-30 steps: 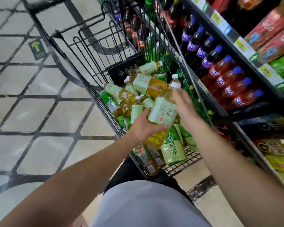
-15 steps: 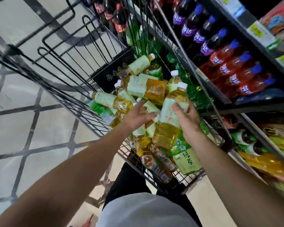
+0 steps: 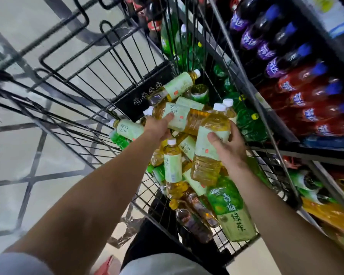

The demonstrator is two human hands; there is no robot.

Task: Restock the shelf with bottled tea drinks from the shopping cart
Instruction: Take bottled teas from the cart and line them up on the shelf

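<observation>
Gripping one pale-green-labelled clear plastic bottle of amber tea [image 3: 210, 147] around its label with my right hand [image 3: 229, 147] above the black wire shopping cart [image 3: 99, 80], I judge it heavy and slick, my left hand [image 3: 159, 126] grasping another lying bottle [image 3: 179, 118]
</observation>
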